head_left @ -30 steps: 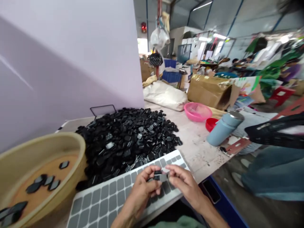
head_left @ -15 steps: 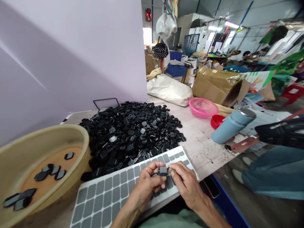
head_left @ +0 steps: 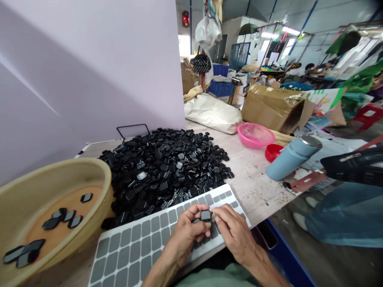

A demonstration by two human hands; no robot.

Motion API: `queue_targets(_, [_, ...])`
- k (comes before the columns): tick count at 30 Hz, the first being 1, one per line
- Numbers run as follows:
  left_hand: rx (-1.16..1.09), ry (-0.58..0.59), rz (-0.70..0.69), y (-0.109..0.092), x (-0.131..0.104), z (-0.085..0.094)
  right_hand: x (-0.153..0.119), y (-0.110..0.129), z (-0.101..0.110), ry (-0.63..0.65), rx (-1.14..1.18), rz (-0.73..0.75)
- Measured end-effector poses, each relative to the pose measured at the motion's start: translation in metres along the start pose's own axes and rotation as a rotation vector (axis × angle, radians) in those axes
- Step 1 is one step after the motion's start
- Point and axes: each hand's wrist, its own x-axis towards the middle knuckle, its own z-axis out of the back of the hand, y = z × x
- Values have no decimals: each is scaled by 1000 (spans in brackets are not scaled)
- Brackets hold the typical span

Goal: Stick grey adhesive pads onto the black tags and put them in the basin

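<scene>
We see a small black square piece (head_left: 205,215) pinched between the fingertips of both hands, the left hand (head_left: 188,231) and the right hand (head_left: 231,231) closed together upon it just above the near end of a white tray (head_left: 134,249) divided into grey cells. Behind the tray lies a broad heap of black pieces (head_left: 166,171) on the pale, scuffed counter (head_left: 254,187). To the left stands a tan basin (head_left: 54,207) holding a few dark pieces. Farther right on the counter are a pink basket (head_left: 255,135), a red lid (head_left: 273,152) and a light-blue flask (head_left: 293,157) lying on its side. A lilac wall panel (head_left: 89,67) rises behind; beyond it we see a cluttered workshop with a cardboard box (head_left: 275,107).
</scene>
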Motion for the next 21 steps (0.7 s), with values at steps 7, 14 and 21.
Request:
queue_targets(7, [6, -7, -22, 4, -2, 0, -2, 2, -1, 25, -68, -13])
queue_targets(14, [29, 12, -42, 5, -2, -3, -2, 8, -5, 64, -122, -46])
queue_targets(21, [207, -143, -155, -1, 4, 7, -3, -7, 9, 113, -249, -97])
